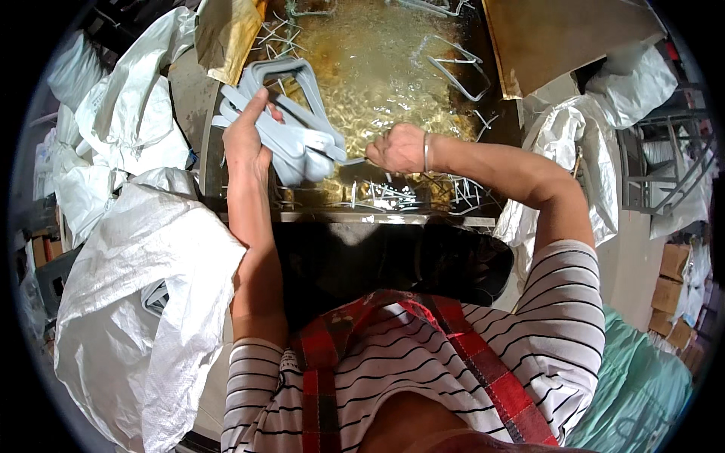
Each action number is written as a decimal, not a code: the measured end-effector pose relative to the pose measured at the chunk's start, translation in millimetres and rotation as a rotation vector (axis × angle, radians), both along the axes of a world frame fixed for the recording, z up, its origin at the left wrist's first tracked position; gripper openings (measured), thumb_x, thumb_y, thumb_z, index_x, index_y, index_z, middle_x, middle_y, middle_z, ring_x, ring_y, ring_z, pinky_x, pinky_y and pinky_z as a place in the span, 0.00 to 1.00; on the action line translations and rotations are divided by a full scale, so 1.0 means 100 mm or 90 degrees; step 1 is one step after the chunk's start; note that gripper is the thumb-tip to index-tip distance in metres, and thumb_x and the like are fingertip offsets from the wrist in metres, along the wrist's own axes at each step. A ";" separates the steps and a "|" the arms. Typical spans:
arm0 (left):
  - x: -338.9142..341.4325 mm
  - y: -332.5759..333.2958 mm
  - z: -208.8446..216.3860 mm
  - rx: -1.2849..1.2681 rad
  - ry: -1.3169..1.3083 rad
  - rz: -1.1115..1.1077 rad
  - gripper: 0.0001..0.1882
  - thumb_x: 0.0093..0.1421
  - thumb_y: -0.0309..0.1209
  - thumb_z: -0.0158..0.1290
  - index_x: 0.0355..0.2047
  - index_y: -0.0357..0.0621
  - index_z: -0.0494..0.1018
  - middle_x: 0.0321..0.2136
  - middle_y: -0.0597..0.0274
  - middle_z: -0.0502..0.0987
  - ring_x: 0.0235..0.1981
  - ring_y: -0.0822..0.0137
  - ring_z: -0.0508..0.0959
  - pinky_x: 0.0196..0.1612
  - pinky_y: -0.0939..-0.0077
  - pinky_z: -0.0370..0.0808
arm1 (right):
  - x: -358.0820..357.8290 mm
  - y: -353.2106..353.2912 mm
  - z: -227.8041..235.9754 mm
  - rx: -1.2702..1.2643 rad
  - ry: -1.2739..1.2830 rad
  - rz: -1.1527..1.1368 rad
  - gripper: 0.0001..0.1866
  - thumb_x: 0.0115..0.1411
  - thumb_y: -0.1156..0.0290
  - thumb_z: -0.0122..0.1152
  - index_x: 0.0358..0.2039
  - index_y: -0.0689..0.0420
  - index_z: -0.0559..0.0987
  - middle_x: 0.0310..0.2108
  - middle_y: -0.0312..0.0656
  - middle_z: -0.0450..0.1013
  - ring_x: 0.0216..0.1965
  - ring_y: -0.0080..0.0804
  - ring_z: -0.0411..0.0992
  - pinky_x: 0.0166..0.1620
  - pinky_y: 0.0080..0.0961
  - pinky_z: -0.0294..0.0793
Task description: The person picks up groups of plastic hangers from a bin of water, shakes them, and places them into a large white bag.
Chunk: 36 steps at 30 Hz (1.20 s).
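Note:
My left hand (249, 136) is closed round a bundle of light grey, rounded plastic frames (291, 151), with the thumb lying on top. The bundle is held over the left side of a tank of clear, yellowish water. At the bundle's right end, my right hand (398, 149) is a fist with a bracelet at the wrist. From this fist a short, thin, blade-like tool (352, 161) reaches to the edge of the bundle. The fingers hide its handle.
Thin white plastic scraps (393, 198) lie along the tank's near side, and pale loops (461, 68) lie at its right. A metal rim (377, 219) edges the tank. White woven sacks (143, 302) stand at the left, others (581, 158) at the right. A brown panel (566, 38) rises far right.

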<state>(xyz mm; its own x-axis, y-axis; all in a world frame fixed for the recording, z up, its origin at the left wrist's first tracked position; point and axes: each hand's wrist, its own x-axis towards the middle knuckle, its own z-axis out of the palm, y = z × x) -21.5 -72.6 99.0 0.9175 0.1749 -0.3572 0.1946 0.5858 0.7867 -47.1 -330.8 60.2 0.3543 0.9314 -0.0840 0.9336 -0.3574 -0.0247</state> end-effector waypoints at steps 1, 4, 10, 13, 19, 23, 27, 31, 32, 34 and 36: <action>0.00 0.02 -0.02 0.015 0.030 -0.038 0.10 0.49 0.24 0.57 0.31 0.33 0.71 0.21 0.56 0.72 0.19 0.66 0.72 0.23 0.74 0.71 | 0.09 -0.09 -0.02 0.001 -0.026 0.026 0.07 0.45 0.71 0.51 0.22 0.62 0.67 0.15 0.45 0.70 0.20 0.39 0.72 0.21 0.33 0.70; -0.10 -0.18 0.05 0.184 0.114 -0.116 0.14 0.47 0.22 0.59 0.34 0.32 0.71 0.25 0.55 0.74 0.21 0.66 0.74 0.24 0.74 0.72 | 0.46 -0.41 -0.23 -0.063 -0.125 0.006 0.08 0.44 0.71 0.52 0.21 0.62 0.67 0.15 0.45 0.70 0.20 0.40 0.73 0.21 0.32 0.70; -0.04 -0.28 -0.17 0.353 0.086 -0.176 0.19 0.45 0.21 0.59 0.39 0.28 0.70 0.30 0.55 0.75 0.24 0.68 0.74 0.27 0.76 0.72 | 0.35 -0.10 -0.30 -0.462 0.044 -0.047 0.08 0.50 0.67 0.53 0.28 0.50 0.80 0.27 0.37 0.75 0.31 0.36 0.73 0.27 0.37 0.69; 0.02 -0.11 -0.15 0.219 0.136 -0.045 0.14 0.48 0.24 0.58 0.36 0.33 0.71 0.24 0.58 0.74 0.19 0.70 0.72 0.22 0.77 0.70 | 0.68 -0.30 -0.37 -0.440 -0.074 -0.161 0.27 0.50 0.67 0.53 0.53 0.56 0.65 0.32 0.42 0.74 0.37 0.37 0.71 0.36 0.41 0.63; 0.01 0.00 -0.10 0.036 0.137 0.034 0.09 0.50 0.27 0.57 0.31 0.36 0.70 0.19 0.60 0.71 0.17 0.68 0.71 0.21 0.77 0.70 | 1.60 -1.59 -0.98 -0.305 -0.115 -0.657 0.10 0.53 0.70 0.48 0.32 0.48 0.78 0.34 0.36 0.75 0.44 0.38 0.68 0.41 0.33 0.62; 0.00 -0.02 -0.07 0.068 0.138 0.016 0.10 0.50 0.26 0.57 0.31 0.35 0.71 0.19 0.59 0.71 0.17 0.68 0.72 0.20 0.77 0.70 | 1.74 -2.13 -2.03 -0.337 0.158 -0.836 0.20 0.53 0.64 0.50 0.47 0.55 0.71 0.55 0.41 0.61 0.57 0.44 0.56 0.53 0.42 0.55; -0.01 -0.02 -0.08 0.106 0.147 0.010 0.10 0.51 0.29 0.57 0.31 0.40 0.70 0.19 0.63 0.70 0.18 0.70 0.71 0.22 0.78 0.70 | 1.86 -1.94 -2.38 -0.225 0.179 -0.742 0.15 0.53 0.62 0.49 0.36 0.56 0.77 0.42 0.45 0.71 0.46 0.39 0.68 0.43 0.35 0.68; -0.03 -0.09 -0.17 0.120 0.132 0.026 0.13 0.49 0.29 0.59 0.34 0.39 0.72 0.24 0.62 0.73 0.19 0.71 0.72 0.22 0.77 0.70 | 1.68 -1.46 -1.92 0.010 0.380 -0.731 0.14 0.50 0.62 0.58 0.20 0.61 0.73 0.15 0.41 0.65 0.17 0.29 0.64 0.21 0.30 0.63; -0.05 -0.16 -0.17 0.135 0.136 0.019 0.13 0.49 0.30 0.59 0.34 0.39 0.72 0.24 0.62 0.74 0.19 0.72 0.72 0.23 0.78 0.70 | 1.52 -1.33 -1.67 0.105 0.414 -0.775 0.14 0.51 0.63 0.58 0.21 0.62 0.73 0.15 0.39 0.65 0.16 0.27 0.63 0.19 0.28 0.61; -0.05 -0.21 -0.38 0.124 0.127 -0.025 0.13 0.49 0.31 0.58 0.34 0.38 0.72 0.25 0.62 0.74 0.22 0.72 0.73 0.26 0.80 0.70 | 1.14 -0.95 -1.00 0.288 0.521 -0.887 0.13 0.53 0.65 0.57 0.23 0.63 0.72 0.15 0.37 0.65 0.14 0.24 0.62 0.17 0.25 0.59; -0.11 -0.27 -0.48 0.173 -0.016 -0.128 0.12 0.51 0.31 0.57 0.34 0.36 0.72 0.27 0.61 0.74 0.25 0.71 0.74 0.29 0.78 0.71 | 0.85 -0.77 -0.80 0.321 0.521 -0.832 0.17 0.52 0.64 0.58 0.33 0.67 0.74 0.17 0.41 0.70 0.16 0.27 0.67 0.20 0.26 0.65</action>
